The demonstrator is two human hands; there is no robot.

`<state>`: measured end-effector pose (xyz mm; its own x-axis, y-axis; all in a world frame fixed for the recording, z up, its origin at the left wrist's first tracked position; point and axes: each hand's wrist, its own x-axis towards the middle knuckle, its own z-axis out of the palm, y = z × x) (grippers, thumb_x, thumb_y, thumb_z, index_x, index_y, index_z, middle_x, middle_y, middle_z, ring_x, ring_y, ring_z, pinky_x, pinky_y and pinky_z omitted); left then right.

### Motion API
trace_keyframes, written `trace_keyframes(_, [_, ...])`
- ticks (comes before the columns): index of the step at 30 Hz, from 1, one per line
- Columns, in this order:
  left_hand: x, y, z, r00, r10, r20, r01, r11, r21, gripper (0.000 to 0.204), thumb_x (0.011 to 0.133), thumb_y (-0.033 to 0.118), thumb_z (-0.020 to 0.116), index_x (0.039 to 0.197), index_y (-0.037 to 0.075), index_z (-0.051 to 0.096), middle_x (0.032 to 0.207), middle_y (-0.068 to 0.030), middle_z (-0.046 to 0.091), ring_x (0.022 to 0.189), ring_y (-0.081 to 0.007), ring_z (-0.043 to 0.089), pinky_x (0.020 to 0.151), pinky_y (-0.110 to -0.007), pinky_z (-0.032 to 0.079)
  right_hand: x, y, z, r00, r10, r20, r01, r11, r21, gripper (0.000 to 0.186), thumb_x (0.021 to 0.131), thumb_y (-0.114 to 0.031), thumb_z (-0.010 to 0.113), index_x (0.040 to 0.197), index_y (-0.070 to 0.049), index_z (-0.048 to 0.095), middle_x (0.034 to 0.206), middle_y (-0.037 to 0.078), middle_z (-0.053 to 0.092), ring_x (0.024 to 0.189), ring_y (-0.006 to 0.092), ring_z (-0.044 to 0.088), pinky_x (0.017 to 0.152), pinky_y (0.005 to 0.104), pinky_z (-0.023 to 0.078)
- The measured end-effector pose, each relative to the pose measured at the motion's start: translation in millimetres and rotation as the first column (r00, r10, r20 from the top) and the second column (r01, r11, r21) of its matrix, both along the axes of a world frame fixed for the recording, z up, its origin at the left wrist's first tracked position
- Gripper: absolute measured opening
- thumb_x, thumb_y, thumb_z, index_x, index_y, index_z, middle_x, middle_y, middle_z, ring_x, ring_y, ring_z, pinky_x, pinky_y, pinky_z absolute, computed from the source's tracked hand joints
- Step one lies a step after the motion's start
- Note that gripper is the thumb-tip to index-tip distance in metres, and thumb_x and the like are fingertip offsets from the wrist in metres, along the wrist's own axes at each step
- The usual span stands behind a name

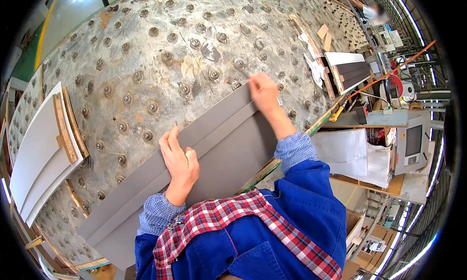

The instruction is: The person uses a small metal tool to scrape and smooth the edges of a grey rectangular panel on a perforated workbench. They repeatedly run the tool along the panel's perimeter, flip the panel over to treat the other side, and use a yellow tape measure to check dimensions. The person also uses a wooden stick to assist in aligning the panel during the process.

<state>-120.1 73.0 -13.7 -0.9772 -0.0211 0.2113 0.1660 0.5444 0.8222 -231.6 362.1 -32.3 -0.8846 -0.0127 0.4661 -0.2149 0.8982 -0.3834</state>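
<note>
The grey panel point(226, 156) is lying on the counter point(146, 49), its long axis running slantwise from lower left up to the right hand point(263, 93), and a narrow band is following the same direction. The left hand point(180, 161) is resting upon the panel, fingers half bent, thumb apart, tips reaching toward the far edge. The right hand is curling nearly closed at the panel's right end; whether it is gripping, I cannot tell. Beyond both hands, studs point(214, 75) are dotting the counter. Left of the left hand, a white panel point(36, 156) is lying.
</note>
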Motion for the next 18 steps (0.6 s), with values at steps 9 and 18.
trace_keyframes(9, [-2.0,2.2,2.5,1.0,-0.016,0.012,0.016,0.999,-0.046,0.06,0.069,0.002,0.051,0.128,-0.004,0.042,0.118,-0.0243,0.041,0.105,-0.0404,0.043,0.094,-0.048,0.035,-5.5,-27.3,2.4,0.996,0.087,-0.014,-0.088,0.994,-0.068,0.008,0.08,-0.009,0.064,0.087,-0.006,0.067,0.079,0.012,0.06,0.073,0.0319,0.061,0.064,0.0383,0.05])
trace_keyframes(18, [-5.1,2.8,3.4,1.0,-0.017,0.004,0.017,0.999,-0.05,0.061,0.069,0.002,0.051,0.129,-0.004,0.042,0.117,-0.0238,0.041,0.104,-0.0401,0.043,0.093,-0.048,0.035,-20.9,64.3,-8.0,0.969,-0.234,0.08,0.226,0.969,0.096,0.011,0.083,-0.013,0.063,0.091,-0.007,0.067,0.084,0.01,0.062,0.076,0.0314,0.061,0.068,0.0392,0.049])
